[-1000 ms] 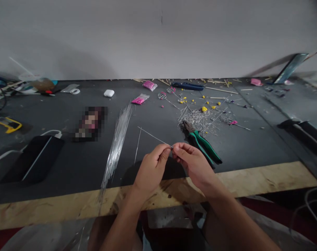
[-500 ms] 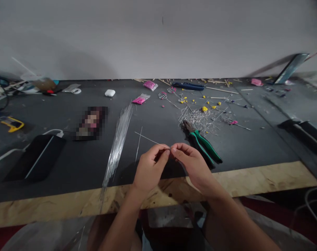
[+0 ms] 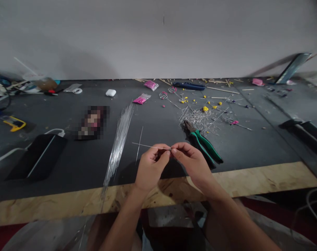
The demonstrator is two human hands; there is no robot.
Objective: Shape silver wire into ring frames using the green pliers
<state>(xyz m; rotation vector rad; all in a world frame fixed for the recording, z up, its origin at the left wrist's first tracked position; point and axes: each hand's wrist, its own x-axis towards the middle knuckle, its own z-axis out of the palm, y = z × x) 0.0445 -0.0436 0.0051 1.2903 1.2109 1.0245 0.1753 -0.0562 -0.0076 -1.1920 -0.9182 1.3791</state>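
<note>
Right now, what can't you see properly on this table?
- Head view: the inner end of the wire, hidden between the left hand and right hand.
- Head view: what lies under the blocky patch; big pixels cover it.
- Head view: the ends of the black handles, cut off by the right edge.

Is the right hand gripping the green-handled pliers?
No: the pliers lie on the dark tabletop, while the right hand and left hand pinch together at one end of a thin wire.
</note>
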